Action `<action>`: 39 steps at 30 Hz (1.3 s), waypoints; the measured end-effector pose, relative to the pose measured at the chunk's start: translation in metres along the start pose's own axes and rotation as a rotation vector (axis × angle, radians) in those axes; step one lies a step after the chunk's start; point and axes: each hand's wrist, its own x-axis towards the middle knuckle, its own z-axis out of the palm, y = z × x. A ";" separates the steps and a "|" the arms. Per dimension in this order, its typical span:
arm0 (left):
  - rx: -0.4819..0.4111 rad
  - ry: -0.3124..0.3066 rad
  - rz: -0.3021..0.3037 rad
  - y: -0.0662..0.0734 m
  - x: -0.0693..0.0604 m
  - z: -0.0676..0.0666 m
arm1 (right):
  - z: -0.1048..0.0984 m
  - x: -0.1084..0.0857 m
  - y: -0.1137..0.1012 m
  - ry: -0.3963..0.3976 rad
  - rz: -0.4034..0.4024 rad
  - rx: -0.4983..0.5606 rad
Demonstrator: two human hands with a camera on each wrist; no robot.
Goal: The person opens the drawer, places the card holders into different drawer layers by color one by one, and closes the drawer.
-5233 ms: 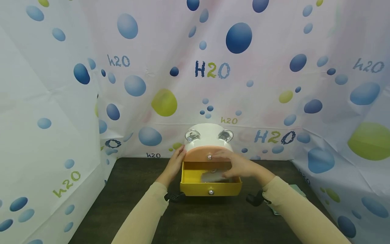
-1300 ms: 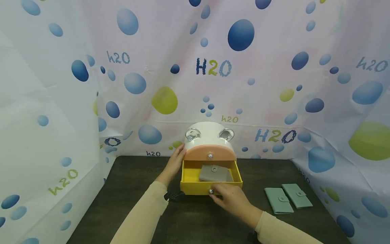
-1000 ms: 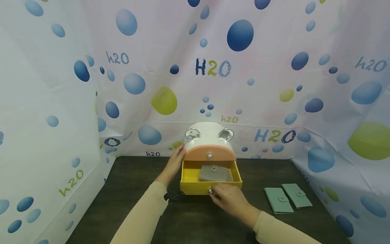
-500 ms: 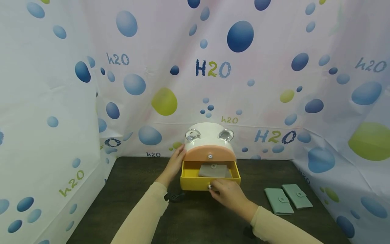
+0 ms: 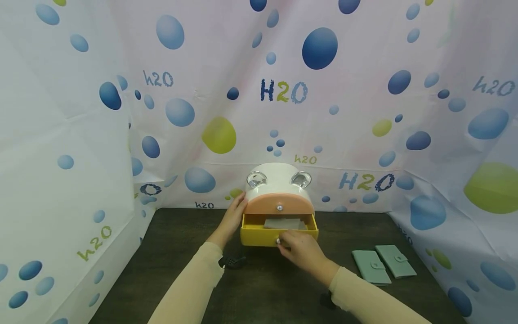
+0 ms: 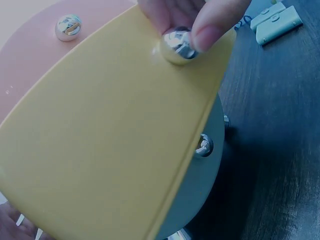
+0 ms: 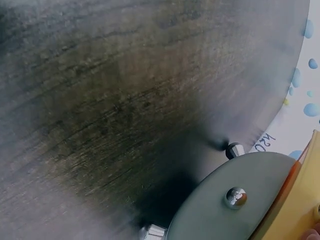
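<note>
A small rounded chest of drawers [image 5: 279, 180], white with silver ear-like rings, stands at the back of the table. Its yellow drawer [image 5: 259, 237] is partly out, under a closed orange drawer [image 5: 259, 205]. Inside the yellow one lies a grey snap-strap card holder [image 5: 281, 223], partly hidden by the drawer front. My right hand [image 5: 305, 252] pinches that drawer's silver knob [image 6: 181, 44] between thumb and fingers. Against the chest's left side rests my left hand [image 5: 232, 220], fingers extended. The left wrist view shows part of it at the lower left.
Two mint-green card holders [image 5: 371, 266] [image 5: 395, 261] lie on the dark table [image 5: 251, 297] to the right. A green lower drawer [image 7: 220, 195] and the chest's silver feet [image 7: 234, 150] show in the right wrist view. Behind rises a patterned curtain [image 5: 348, 112].
The right hand came out of the yellow drawer, took its knob and has pushed the drawer partly inward. The card holder inside is now less visible. The left hand has stayed put.
</note>
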 end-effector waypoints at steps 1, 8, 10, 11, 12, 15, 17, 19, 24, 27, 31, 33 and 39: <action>-0.001 0.000 0.000 0.000 0.000 0.000 | 0.000 0.001 0.001 -0.004 0.005 0.001; -0.003 -0.008 -0.006 0.000 0.000 0.000 | 0.005 0.006 0.007 -0.027 0.046 0.021; -0.007 -0.010 -0.002 0.000 0.000 0.000 | 0.006 0.007 0.009 -0.041 0.064 0.029; -0.011 -0.014 -0.001 0.001 0.000 0.000 | 0.007 0.008 0.009 -0.048 0.075 0.032; -0.015 -0.017 0.001 0.001 0.000 -0.001 | 0.007 0.009 0.010 -0.054 0.086 0.035; -0.014 -0.023 0.002 0.000 0.002 -0.001 | 0.007 0.013 0.011 -0.067 0.114 0.035; -0.007 -0.022 -0.003 -0.001 0.003 -0.001 | 0.008 0.015 0.012 -0.072 0.123 0.033; 0.002 -0.017 -0.006 -0.008 0.007 -0.002 | 0.009 0.017 0.013 -0.075 0.131 0.038; -0.018 -0.007 -0.001 -0.029 0.019 -0.002 | 0.012 0.020 0.015 -0.084 0.159 0.046; -0.025 0.004 0.014 -0.034 0.020 -0.001 | 0.014 0.021 0.017 -0.082 0.167 0.043; -0.012 0.026 0.020 -0.036 0.020 0.000 | 0.016 0.022 0.020 -0.079 0.174 0.038; -0.007 0.031 0.016 -0.036 0.018 0.001 | 0.017 0.023 0.021 -0.077 0.178 0.035; -0.009 0.035 0.016 -0.036 0.017 0.002 | 0.019 0.025 0.024 -0.066 0.189 0.053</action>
